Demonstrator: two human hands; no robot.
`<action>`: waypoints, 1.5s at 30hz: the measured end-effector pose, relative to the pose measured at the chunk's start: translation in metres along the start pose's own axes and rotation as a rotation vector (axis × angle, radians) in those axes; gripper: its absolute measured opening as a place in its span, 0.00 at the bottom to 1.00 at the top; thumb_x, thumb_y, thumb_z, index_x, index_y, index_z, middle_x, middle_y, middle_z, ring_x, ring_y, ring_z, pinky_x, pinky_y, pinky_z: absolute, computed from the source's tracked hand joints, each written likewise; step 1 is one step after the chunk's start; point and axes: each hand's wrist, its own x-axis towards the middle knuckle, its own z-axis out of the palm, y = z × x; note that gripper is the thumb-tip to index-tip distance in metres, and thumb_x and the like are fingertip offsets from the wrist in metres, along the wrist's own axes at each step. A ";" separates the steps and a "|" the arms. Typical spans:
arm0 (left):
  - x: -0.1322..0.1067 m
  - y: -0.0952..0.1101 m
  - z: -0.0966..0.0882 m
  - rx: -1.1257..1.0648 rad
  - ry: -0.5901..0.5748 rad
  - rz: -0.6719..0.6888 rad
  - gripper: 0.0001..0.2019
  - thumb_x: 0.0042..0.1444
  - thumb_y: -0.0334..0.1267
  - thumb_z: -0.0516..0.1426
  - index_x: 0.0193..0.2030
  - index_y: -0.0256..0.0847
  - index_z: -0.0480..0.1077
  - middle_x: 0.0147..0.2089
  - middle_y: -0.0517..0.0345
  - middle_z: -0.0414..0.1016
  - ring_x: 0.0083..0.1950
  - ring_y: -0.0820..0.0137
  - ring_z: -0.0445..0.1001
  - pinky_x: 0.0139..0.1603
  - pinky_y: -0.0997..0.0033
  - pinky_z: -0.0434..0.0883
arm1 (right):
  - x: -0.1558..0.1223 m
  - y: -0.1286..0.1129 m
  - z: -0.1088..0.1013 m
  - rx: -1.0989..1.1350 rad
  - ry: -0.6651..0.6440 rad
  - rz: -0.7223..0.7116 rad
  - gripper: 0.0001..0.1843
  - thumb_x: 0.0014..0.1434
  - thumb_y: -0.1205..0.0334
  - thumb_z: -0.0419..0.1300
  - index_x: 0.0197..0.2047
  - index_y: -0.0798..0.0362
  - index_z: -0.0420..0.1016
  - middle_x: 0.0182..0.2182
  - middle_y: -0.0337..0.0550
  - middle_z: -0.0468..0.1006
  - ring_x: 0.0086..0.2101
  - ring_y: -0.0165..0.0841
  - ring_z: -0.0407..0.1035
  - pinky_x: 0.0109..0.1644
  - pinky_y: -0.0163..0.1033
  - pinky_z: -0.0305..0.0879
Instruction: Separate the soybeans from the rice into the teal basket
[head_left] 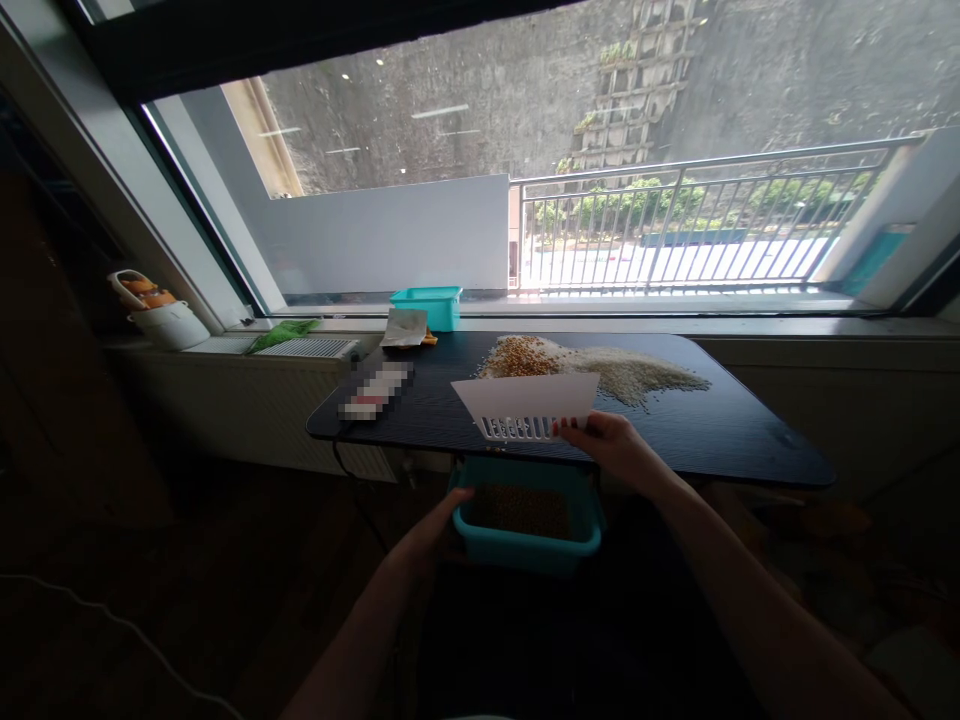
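Note:
My left hand (442, 522) grips the left rim of a teal plastic bin (527, 547), held below the table's front edge. Brown grains (525, 510) lie inside this bin. In my right hand (600, 437) is a white slotted sheet (525, 398), pinched at its lower right corner. Along its lower edge runs a row of narrow openings. Behind the sheet, orange-yellow kernels (523, 352) lie heaped on the dark table, beside and partly mixed with a spread of white grains (637, 372). A few loose kernels sit near the table's front edge.
The dark table (750, 430) stands against the window. A second teal bin (439, 308), a paper packet (405, 328) and a blurred-out flat object (377, 390) are at its left. A radiator (300, 400), with a white basket (169, 322) and green cloth (283, 335) above, is farther left.

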 end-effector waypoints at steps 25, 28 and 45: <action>0.001 -0.002 -0.001 -0.007 -0.025 -0.004 0.32 0.53 0.58 0.52 0.59 0.40 0.61 0.51 0.43 0.73 0.50 0.52 0.72 0.44 0.53 0.72 | -0.028 0.005 0.047 -0.526 0.347 0.037 0.19 0.56 0.50 0.53 0.28 0.53 0.78 0.24 0.44 0.78 0.27 0.35 0.71 0.27 0.35 0.56; 0.002 -0.004 -0.002 -0.006 -0.018 0.006 0.33 0.52 0.58 0.53 0.60 0.40 0.61 0.52 0.44 0.73 0.51 0.52 0.72 0.44 0.53 0.72 | -0.027 0.000 0.039 -0.655 0.369 0.072 0.19 0.57 0.51 0.51 0.29 0.53 0.78 0.27 0.47 0.80 0.30 0.37 0.72 0.28 0.35 0.56; 0.001 -0.001 0.000 0.003 -0.017 -0.001 0.32 0.51 0.59 0.53 0.58 0.41 0.63 0.53 0.45 0.72 0.52 0.52 0.71 0.44 0.54 0.72 | 0.005 0.026 -0.033 -0.519 0.510 0.107 0.20 0.52 0.47 0.55 0.27 0.55 0.78 0.23 0.45 0.78 0.28 0.37 0.71 0.29 0.36 0.59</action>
